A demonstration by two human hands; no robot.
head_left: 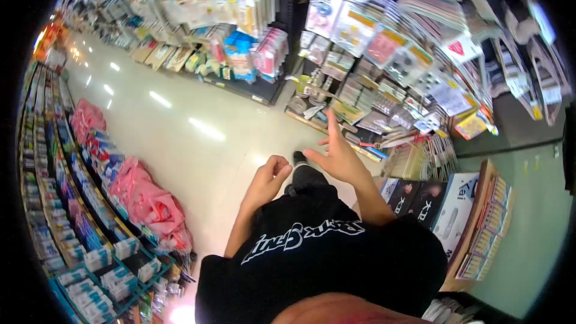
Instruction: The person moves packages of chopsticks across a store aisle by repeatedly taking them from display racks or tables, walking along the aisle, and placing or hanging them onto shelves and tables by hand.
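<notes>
My right hand (339, 155) is raised in front of my body with the index finger stretched toward the low shelf of small goods (354, 105). The thumb stands apart and nothing shows in the hand. Left of it, my left hand (270, 179) hangs over the pale floor with its fingers curled in, the thumb near the index finger. Whether anything is inside those curled fingers is too small to tell. Hanging blister packs (357, 29) are beyond my right hand. Neither hand visibly touches the goods.
Shiny floor (174, 126) runs to the upper left. Pink plastic bags (144, 195) lie along the left shelves (78, 204). Another rack of packets (240, 54) stands ahead. Boxes (453, 210) are close on the right, beside a greenish wall (522, 204).
</notes>
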